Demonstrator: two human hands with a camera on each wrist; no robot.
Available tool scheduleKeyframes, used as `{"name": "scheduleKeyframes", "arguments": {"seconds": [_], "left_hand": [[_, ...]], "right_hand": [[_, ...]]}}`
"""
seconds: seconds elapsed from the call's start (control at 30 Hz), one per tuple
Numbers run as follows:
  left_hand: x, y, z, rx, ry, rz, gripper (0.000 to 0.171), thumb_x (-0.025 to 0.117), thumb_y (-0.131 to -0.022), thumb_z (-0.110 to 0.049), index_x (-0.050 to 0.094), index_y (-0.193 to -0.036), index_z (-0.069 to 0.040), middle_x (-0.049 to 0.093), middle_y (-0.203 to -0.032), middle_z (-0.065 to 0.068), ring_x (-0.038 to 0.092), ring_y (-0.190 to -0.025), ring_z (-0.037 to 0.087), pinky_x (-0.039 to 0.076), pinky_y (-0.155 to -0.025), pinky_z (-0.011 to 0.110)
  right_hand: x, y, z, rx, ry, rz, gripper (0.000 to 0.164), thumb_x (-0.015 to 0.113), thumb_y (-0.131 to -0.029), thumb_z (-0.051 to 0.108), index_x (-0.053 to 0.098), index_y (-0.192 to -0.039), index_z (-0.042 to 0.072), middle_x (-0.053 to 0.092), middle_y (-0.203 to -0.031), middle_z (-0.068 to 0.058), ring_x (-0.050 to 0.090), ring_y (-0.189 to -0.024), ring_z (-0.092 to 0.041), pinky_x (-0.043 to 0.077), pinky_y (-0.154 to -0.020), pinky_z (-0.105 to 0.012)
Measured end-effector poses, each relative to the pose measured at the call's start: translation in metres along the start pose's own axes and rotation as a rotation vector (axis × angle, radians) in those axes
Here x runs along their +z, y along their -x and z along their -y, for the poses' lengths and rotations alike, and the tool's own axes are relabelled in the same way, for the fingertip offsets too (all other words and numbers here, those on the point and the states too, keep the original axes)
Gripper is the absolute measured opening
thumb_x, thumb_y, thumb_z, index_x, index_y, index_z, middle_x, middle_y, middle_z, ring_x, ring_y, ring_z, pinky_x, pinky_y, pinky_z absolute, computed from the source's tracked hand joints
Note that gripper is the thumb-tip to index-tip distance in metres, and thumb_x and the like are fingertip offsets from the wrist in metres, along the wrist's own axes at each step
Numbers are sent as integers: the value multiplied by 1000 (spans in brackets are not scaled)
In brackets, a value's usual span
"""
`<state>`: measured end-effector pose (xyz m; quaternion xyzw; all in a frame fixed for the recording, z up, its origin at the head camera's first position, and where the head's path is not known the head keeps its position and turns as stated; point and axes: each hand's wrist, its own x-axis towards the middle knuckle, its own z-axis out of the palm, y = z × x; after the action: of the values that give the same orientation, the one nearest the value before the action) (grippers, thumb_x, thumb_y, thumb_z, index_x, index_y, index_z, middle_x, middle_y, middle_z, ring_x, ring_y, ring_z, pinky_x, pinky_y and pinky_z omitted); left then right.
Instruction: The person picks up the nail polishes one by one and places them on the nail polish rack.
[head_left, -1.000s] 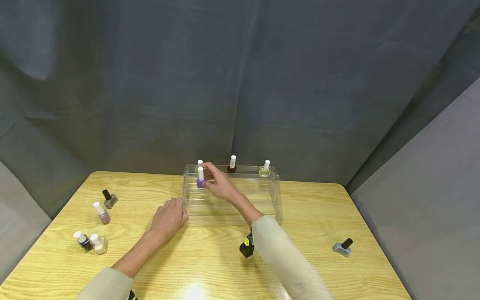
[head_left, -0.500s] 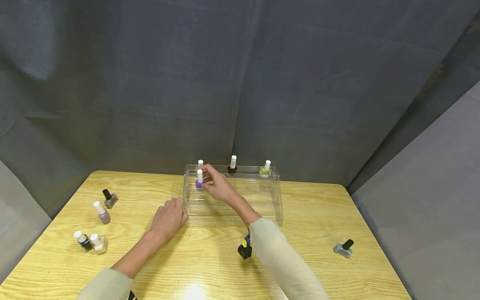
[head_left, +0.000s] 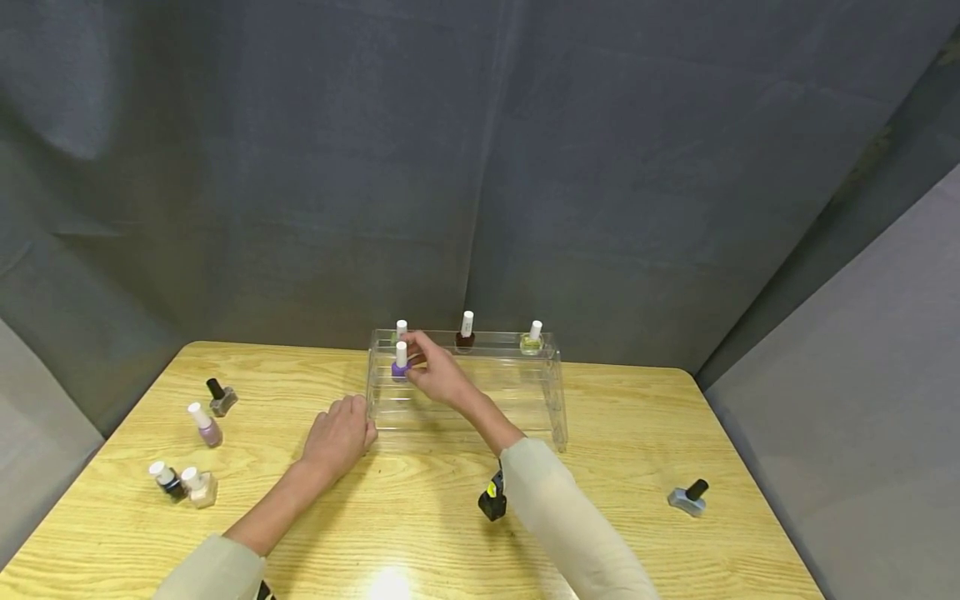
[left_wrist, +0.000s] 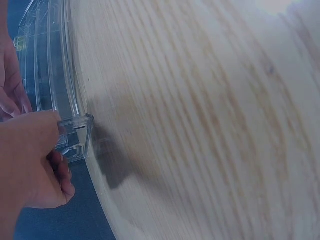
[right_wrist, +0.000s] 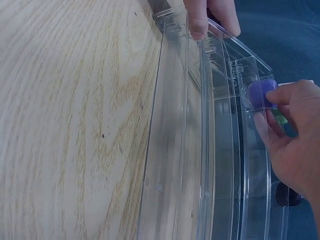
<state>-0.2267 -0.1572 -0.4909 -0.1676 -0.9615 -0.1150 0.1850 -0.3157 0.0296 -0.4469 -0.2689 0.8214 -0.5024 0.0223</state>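
Note:
A purple nail polish bottle (head_left: 399, 369) with a white cap stands upright at the left end of the second tier of a clear stepped display rack (head_left: 487, 406). My right hand (head_left: 441, 375) pinches it from the right; in the right wrist view, thumb and fingers meet the purple bottle (right_wrist: 258, 95) right at the tier. My left hand (head_left: 337, 437) grips the rack's left side near its front corner, thumb and curled fingers around the clear panel (left_wrist: 75, 125). On the top tier stand a green bottle (head_left: 401, 327), partly hidden, a dark red one (head_left: 465, 339) and a yellow one (head_left: 531, 343).
Toward the table's left side are a grey bottle (head_left: 223, 403), a lilac one (head_left: 209, 433), a black one (head_left: 174, 487) and a cream one (head_left: 202, 492). A pale blue bottle (head_left: 686, 501) lies far right. The dark curtain (head_left: 480, 167) hangs behind the rack.
The purple bottle has come down slightly onto the second tier, with my right hand still holding it. My left hand has kept its place on the rack.

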Motion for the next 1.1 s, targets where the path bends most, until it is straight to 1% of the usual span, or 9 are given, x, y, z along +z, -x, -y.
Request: {"name": "scheduleKeyframes", "arguments": {"seconds": [0.17, 0.27, 0.37, 0.47, 0.6, 0.73, 0.87, 1.03, 1.1], "left_hand": [[0, 0, 0, 6, -4, -1, 20, 60, -81, -12, 41, -77, -8, 33, -66, -2, 32, -56, 14, 32, -48, 29], [0, -1, 0, 4, -7, -1, 20, 60, -81, -13, 41, -77, -9, 32, -66, -2, 31, -56, 14, 31, -48, 29], [-1, -1, 0, 2, -23, 2, 21, 60, -81, -14, 40, -76, -9, 32, -66, -2, 30, -56, 14, 30, -48, 29], [-2, -1, 0, 3, -45, 14, 21, 59, -82, -15, 40, -76, -8, 31, -65, -1, 30, -56, 15, 30, -47, 30], [-3, -1, 0, 6, -74, 29, 21, 58, -83, -17, 40, -76, -8, 30, -65, -1, 32, -57, 16, 31, -49, 31], [-3, -2, 1, 29, -103, 1, 22, 59, -82, -17, 40, -74, -9, 28, -64, -2, 28, -56, 15, 29, -48, 29], [-2, -4, 1, 45, -128, -21, 23, 59, -81, -18, 39, -73, -9, 28, -64, -1, 26, -56, 14, 25, -48, 28], [0, -5, 0, 52, -151, -22, 23, 58, -81, -20, 39, -74, -9, 27, -66, -1, 25, -59, 14, 24, -50, 27], [1, -5, -1, 59, -163, -30, 24, 58, -81, -20, 39, -74, -9, 26, -66, -1, 25, -59, 15, 24, -50, 27]], "right_hand": [[-4, 3, 0, -25, 14, -2, 47, 56, -79, -13, 48, -120, 9, 57, -108, -8, 57, -99, -22, 46, -83, -23], [-11, 7, -1, -47, 70, -11, 42, 53, -80, -13, 50, -118, 5, 57, -110, -10, 55, -101, -22, 44, -86, -26], [-22, 15, 0, -44, 132, -20, 36, 50, -83, -10, 52, -116, 3, 56, -113, -12, 54, -103, -21, 44, -87, -28], [-33, 25, -2, -32, 195, -21, 30, 52, -86, -4, 53, -115, 5, 56, -114, -10, 54, -103, -21, 44, -86, -28], [-49, 40, -2, -46, 272, -29, 24, 57, -88, 2, 56, -111, 8, 56, -111, -6, 55, -102, -23, 45, -85, -29], [-68, 58, 2, -63, 299, -43, 22, 60, -86, 3, 57, -107, 11, 58, -107, -4, 55, -102, -20, 44, -86, -30], [-91, 79, 5, -70, 345, -49, 22, 61, -86, 4, 59, -107, 9, 58, -106, -4, 54, -101, -18, 44, -88, -32], [-123, 109, 9, -18, 450, -46, 23, 61, -88, 9, 59, -110, 11, 58, -107, 1, 54, -103, -16, 43, -89, -35], [-135, 122, 10, 7, 486, -49, 23, 61, -88, 10, 58, -110, 14, 57, -107, 2, 54, -104, -17, 44, -88, -36]]}}
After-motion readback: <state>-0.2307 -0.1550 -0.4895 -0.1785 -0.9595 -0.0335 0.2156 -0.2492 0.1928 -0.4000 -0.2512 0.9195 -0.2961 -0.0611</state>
